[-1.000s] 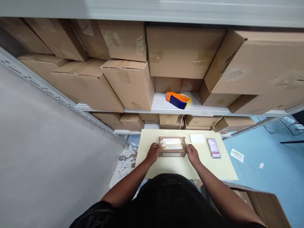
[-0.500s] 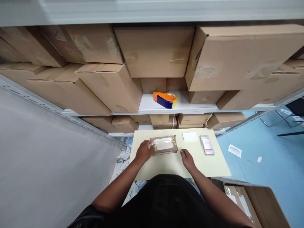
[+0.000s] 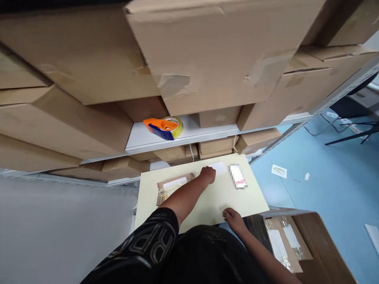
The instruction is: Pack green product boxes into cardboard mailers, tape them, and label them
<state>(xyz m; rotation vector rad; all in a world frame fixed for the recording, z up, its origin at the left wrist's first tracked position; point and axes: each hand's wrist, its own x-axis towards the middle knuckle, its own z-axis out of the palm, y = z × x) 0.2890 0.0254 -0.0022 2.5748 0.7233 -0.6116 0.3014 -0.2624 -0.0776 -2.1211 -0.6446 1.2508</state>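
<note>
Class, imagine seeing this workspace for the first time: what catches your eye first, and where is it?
The bright orange-and-blue tape dispenser stands out first, on the white shelf among brown cartons. Below it, the left hand is beside a white sheet on the pale yellow table, and the left forearm partly hides a small taped parcel.

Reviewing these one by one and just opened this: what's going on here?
A person's left hand is at the white paper on the table; whether it holds it is hidden. The right hand is near the table's front edge, with nothing visible in it. The taped box lies on the table, partly hidden by the left forearm.
</note>
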